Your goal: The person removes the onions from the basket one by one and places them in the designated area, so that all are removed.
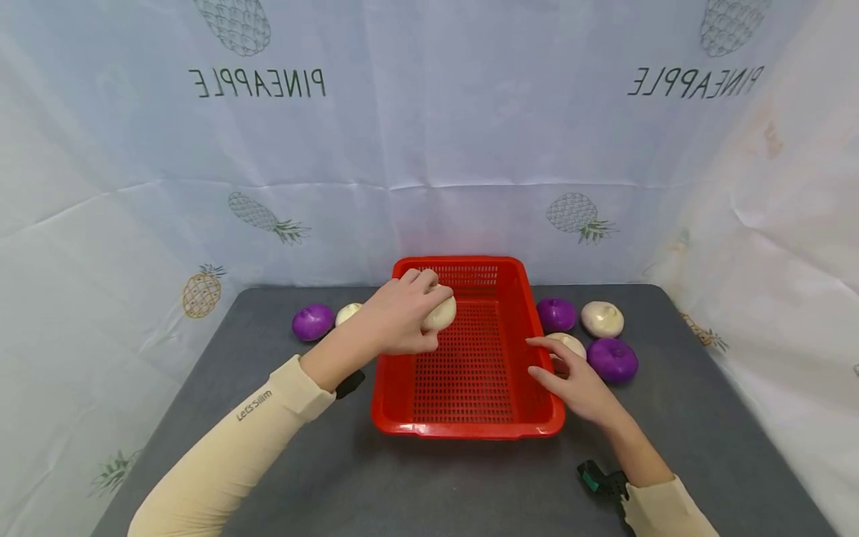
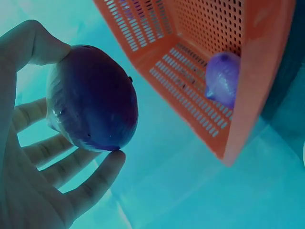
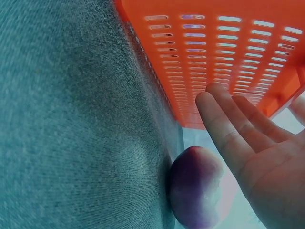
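My left hand [image 1: 409, 313] is over the left side of a red basket [image 1: 468, 430]. It grips a cream-white onion [image 1: 441, 315], which looks dark in the tinted left wrist view. My right hand [image 1: 580, 384] is at the basket's right rim, fingers extended. In the right wrist view the fingers [image 3: 238, 126] lie against or close to the slotted side. Near it are a white onion [image 1: 569, 344], partly hidden, another white onion [image 1: 602, 320] and two purple onions [image 1: 612, 360]. Another onion [image 2: 223, 80] shows by the slotted wall in the left wrist view.
A purple onion [image 1: 313, 322] and a partly hidden white onion [image 1: 348, 313] lie left of the basket. All rest on a dark grey table [image 1: 302, 477]. A pineapple-print curtain [image 1: 463, 134] hangs behind and at both sides.
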A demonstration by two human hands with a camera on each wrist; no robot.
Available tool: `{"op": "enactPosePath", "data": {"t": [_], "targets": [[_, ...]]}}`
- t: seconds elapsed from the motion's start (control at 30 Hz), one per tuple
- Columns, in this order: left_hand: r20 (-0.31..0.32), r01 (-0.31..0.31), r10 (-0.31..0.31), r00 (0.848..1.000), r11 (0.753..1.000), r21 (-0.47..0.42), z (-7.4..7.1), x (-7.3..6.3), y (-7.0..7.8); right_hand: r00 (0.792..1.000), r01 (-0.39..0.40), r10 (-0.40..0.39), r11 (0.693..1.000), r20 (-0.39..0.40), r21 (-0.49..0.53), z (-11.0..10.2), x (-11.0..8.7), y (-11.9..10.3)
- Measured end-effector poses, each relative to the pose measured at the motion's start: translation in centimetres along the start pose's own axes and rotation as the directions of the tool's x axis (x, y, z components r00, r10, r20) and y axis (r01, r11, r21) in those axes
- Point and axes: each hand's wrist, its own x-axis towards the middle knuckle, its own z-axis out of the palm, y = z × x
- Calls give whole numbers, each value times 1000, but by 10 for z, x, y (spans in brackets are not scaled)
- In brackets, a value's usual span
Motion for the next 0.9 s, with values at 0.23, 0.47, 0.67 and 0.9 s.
{"op": "enactPosePath", "data": {"t": [0.23, 0.47, 0.67, 0.9], "targets": [[-52, 49, -51, 997, 998, -38, -5, -20, -10, 1000, 6, -6, 1000, 7, 15, 1, -1, -1], [-91, 133, -140, 986, 988, -74, -12, -45, -24, 1000, 1, -1, 1000, 1, 20, 0, 0, -1], [-131, 194, -205, 970, 977, -91, -13, -68, -39, 1000, 18, -18, 1000, 6, 17, 0, 1, 0], [-101, 298, -307, 946, 950, -92, -3, -96, -55, 1000, 0, 0, 1000, -4, 19, -1, 0, 1]]}}
